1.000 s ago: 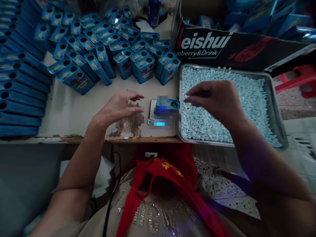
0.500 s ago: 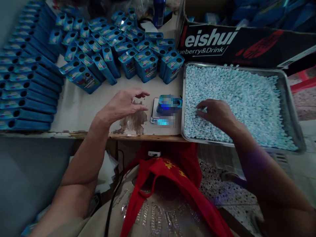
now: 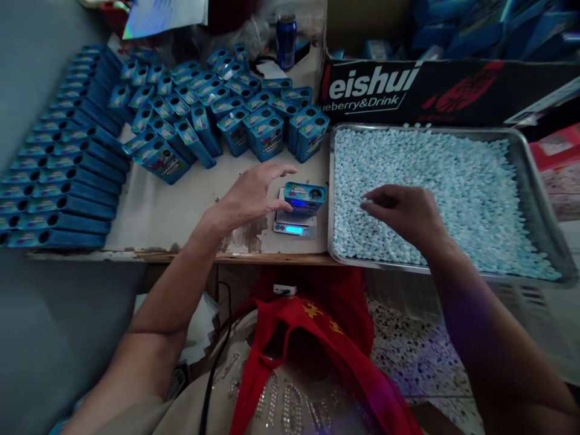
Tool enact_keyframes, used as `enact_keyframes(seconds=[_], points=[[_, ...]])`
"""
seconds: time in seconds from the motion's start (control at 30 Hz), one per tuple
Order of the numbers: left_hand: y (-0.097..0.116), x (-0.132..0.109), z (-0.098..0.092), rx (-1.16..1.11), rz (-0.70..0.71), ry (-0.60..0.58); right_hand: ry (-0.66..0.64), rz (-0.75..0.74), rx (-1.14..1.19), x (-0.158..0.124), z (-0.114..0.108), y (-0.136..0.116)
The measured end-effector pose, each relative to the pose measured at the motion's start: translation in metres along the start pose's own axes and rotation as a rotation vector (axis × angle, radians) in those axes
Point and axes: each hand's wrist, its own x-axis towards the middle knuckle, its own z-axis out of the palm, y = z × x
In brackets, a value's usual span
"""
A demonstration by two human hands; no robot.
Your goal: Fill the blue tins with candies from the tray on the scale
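My left hand (image 3: 254,196) is at the left end of a small blue candy box (image 3: 312,194), thumb and fingers apart on either side of its corner. I cannot tell whether the thumb touches it. Under the box lies a small digital scale (image 3: 278,228) with a lit blue display; its digits are too blurred to read. My right hand (image 3: 403,214) hovers over the left part of a metal tray (image 3: 333,238) full of pale blue candies (image 3: 444,187). Its thumb and fingertips are pinched together, with a pale candy (image 3: 365,200) showing at their tips.
Blue boxes (image 3: 67,199) lie in stacked rows at the left. Several more boxes (image 3: 265,134) stand at the back of the table. A black carton (image 3: 362,84) holding blue packs is behind the tray. A blue can (image 3: 286,42) stands at the back.
My left hand has moved right, up to the box on the scale. My right hand stays pinched over the candies. The camera view has shifted, and a sheet of paper now shows at the top.
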Motion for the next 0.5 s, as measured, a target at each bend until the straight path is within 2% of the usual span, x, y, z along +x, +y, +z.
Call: enact_keyframes(seconds=[0.1,0.2,0.3,0.37,0.4,0.5], points=[[0.001,0.003,0.006,0.009,0.02,0.005,-0.016,-0.167,-0.049,0.015,0.008,-0.034],[-0.002,0.009,0.015,0.034,0.065,0.014,-0.11,-0.329,-0.223,0.032,0.018,-0.066],[0.005,0.016,0.026,0.098,0.083,-0.011,-0.215,-0.427,-0.376,0.038,0.02,-0.079],[0.019,0.017,0.033,0.154,0.082,-0.071,-0.189,-0.481,-0.381,0.033,0.017,-0.07],[0.027,0.016,0.035,0.188,0.085,-0.117,-0.132,-0.495,-0.358,0.029,0.015,-0.058],[0.041,0.01,0.034,0.304,0.065,-0.198,0.08,-0.414,-0.315,0.021,0.014,0.0]])
